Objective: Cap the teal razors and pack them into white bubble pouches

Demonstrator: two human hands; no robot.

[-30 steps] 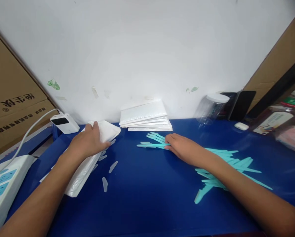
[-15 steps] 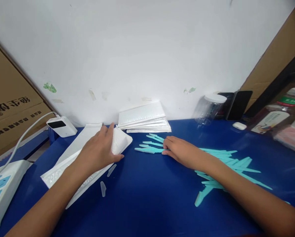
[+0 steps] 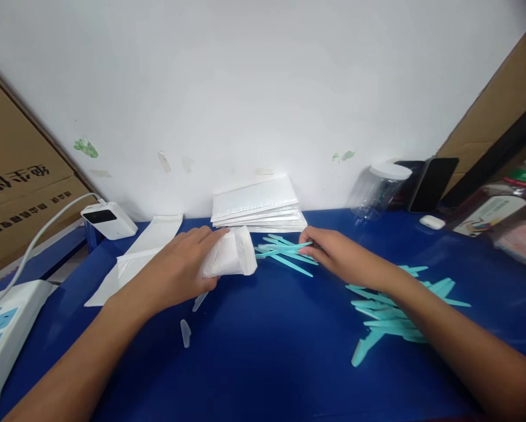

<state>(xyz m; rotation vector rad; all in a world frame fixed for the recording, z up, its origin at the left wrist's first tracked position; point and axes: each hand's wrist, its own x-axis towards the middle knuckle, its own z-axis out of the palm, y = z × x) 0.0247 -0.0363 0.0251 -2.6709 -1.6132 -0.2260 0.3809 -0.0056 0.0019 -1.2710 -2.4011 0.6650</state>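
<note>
My left hand is closed round a white bubble mailer, its end bulging toward the middle of the table. Between the thumb and fingers of my right hand is the handle end of a teal eyebrow razor, its other end close to the mailer's opening. Several more razors lie crossed just below it. A larger pile of teal razors spreads under my right forearm. Two small clear plastic pieces, perhaps blade covers, lie near my left wrist, one partly hidden by the hand.
A stack of white bubble mailers leans against the wall. Another white mailer lies at left, near a white device with a cable and a power strip. At right stand a clear jar, a phone and a bottle.
My left hand has closed round the mailer and lifted its end. My right hand has released most of its razors onto the table, shifted slightly right, and now pinches one.
</note>
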